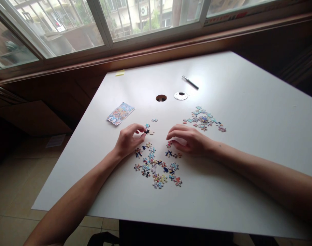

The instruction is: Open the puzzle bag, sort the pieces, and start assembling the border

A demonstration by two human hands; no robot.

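My left hand (130, 138) has its thumb and index finger closed at the edge of a dark puzzle piece (147, 131). A pale piece (152, 132) and a blue piece (147, 125) lie right beside it. Across a small gap, my right hand (185, 137) rests on its side, fingers curved and thumb apart from them. A reddish puzzle piece (169, 144) lies by that thumb tip; I cannot tell whether they touch. Between and below both hands spreads a pile of loose puzzle pieces (156, 167) in mixed colours.
A second group of puzzle pieces (203, 119), mostly bluish, lies beyond my right hand. A small picture sheet (120, 113) is at the left. Farther back are a round table hole (161, 98), a ring-shaped cover (181, 96), a pen (190, 82) and a yellow slip (119, 72).
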